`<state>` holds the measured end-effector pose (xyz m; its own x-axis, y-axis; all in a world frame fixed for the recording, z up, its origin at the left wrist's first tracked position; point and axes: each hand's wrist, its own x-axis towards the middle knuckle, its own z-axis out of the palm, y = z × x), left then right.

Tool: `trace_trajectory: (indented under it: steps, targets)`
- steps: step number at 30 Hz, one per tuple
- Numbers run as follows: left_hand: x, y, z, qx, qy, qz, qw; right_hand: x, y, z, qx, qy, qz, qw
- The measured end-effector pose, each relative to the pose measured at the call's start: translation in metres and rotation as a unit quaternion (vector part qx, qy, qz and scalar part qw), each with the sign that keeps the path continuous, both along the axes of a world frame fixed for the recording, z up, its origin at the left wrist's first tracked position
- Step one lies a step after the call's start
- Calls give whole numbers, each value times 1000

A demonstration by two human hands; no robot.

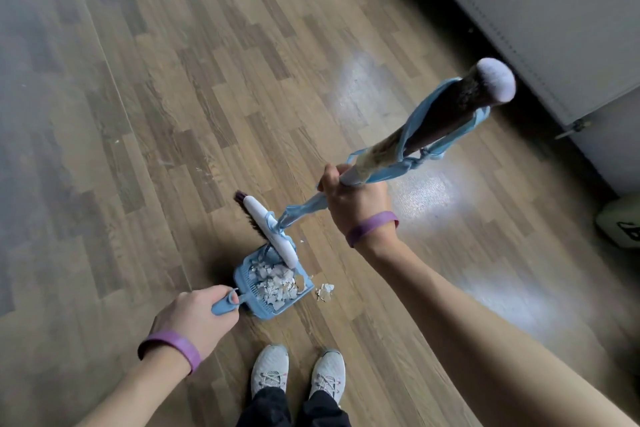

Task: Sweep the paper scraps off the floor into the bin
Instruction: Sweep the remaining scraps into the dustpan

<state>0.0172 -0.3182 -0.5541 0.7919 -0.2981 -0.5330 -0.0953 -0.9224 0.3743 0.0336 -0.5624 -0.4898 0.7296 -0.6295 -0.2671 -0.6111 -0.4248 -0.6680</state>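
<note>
A blue dustpan rests on the wooden floor, filled with a heap of white and tan paper scraps. My left hand grips its short blue handle. A few more scraps lie on the floor just right of the pan's edge. My right hand holds the long broom handle, which has blue cloth tied around it. The broom's white head with dark bristles sits at the far edge of the pan. No bin is in view.
My two white shoes stand right behind the dustpan. A white wall or cabinet runs along the right side, with a pale object on the floor at the right edge. Wooden floor stretches left and ahead.
</note>
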Motion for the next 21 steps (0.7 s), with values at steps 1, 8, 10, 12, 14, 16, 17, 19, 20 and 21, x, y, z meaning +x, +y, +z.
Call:
trace_trajectory:
  steps: [1,8,10,12,14,16,17,19,20,21]
  targets:
    - [-1,-2,2,5,-3,-15,1000,-1,-1,2,-3,1,2,1000]
    - [-1,-18,13,16,-1,-85,996,-28,-19,21,-55,54,47,996]
    - [0,-24,15,24,5,-101,995,-39,-25,15,-73,75,61,993]
    - [0,-28,14,28,12,-117,993,-51,-30,5,-100,118,86,984]
    - [-2,-30,10,35,19,-126,991,-63,-32,-6,-95,142,79,982]
    - [-5,-30,5,42,13,-137,990,-74,-29,-17,-76,161,72,981]
    - [-6,-30,2,44,8,-141,989,-79,-25,-20,-67,171,71,980]
    - [-7,-30,-1,43,3,-146,988,-86,-17,-23,-47,175,69,981]
    - [-6,-30,-2,45,0,-150,988,-88,-11,-20,-37,168,71,983]
    - [-5,-30,-2,47,1,-152,987,-89,-5,-17,-25,161,78,984]
